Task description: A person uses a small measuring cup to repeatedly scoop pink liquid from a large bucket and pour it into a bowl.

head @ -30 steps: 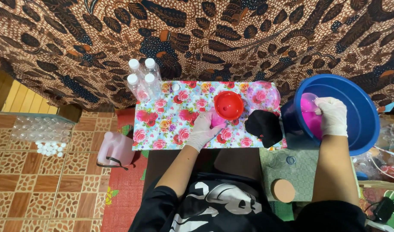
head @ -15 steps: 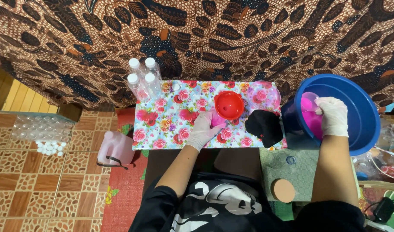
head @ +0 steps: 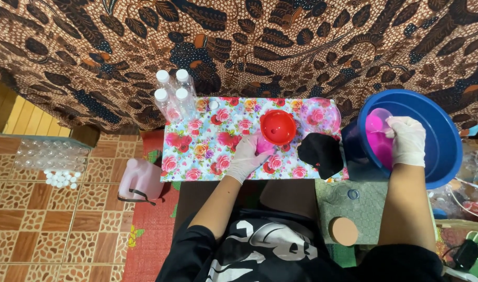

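Two gloved hands are at work over a low table (head: 197,156) covered in a flowered cloth. The left hand (head: 247,159) is closed around a small pink-filled bottle (head: 263,144) near the middle of the table; the bottle is evidently steadied so that the red funnel (head: 278,126) seated on its mouth stays upright. The right hand (head: 407,140) is lowered into the blue basin (head: 447,136) just off the table's right edge, fingers closed on a clear scoop cup (head: 377,122) holding pink liquid; the basin appears to be kept close so the liquid has little way to travel. A black cloth (head: 320,152) lies at the table's right edge, between funnel and basin, directly under that path. Four capped clear bottles (head: 172,90) are grouped at the far left corner, well apart from the funnel. A clear round lid (head: 319,112) rests at the far right corner. On the floor, a pink jug (head: 140,179) stands left of the table, and farther left a bag of empty bottles (head: 51,155) with white caps (head: 61,179) beside it.
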